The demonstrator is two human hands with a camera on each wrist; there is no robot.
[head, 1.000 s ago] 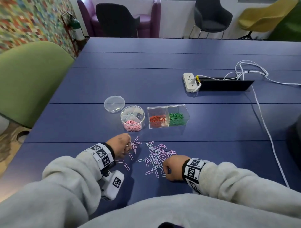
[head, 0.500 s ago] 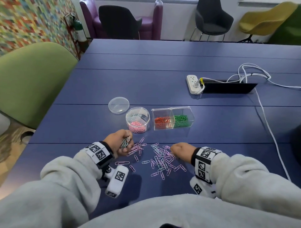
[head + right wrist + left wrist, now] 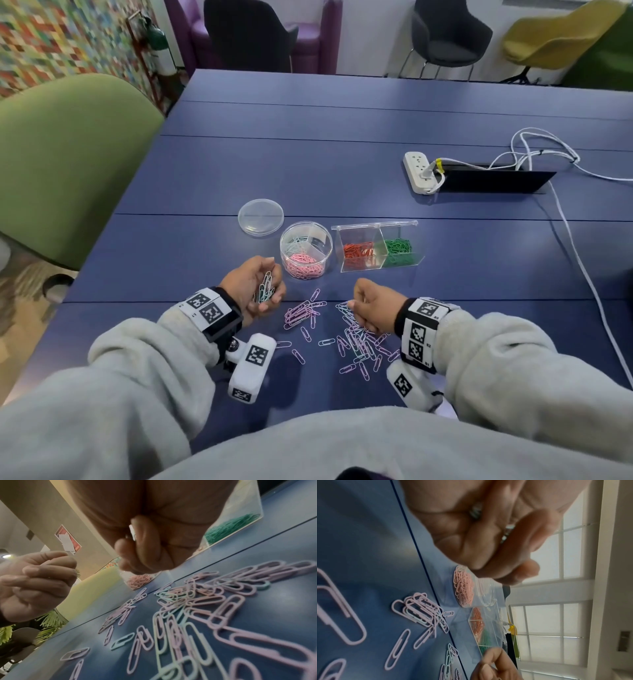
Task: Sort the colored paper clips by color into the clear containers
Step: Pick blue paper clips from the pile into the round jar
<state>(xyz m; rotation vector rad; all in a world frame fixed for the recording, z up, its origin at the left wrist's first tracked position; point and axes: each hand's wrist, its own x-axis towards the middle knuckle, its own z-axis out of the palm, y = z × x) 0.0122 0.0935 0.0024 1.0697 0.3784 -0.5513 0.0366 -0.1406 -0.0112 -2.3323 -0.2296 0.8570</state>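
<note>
Bare blue table (image 3: 342, 164) beyond containers (image 3: 378, 245)

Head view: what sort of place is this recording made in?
Most likely an office meeting room or lounge: a long blue table with a built-in cable hatch and a white power strip, and assorted upholstered chairs, such as the yellow one, along the far wall.

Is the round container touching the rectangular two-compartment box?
Apart. The head view shows a strip of blue table between the round container and the rectangular box.
</note>
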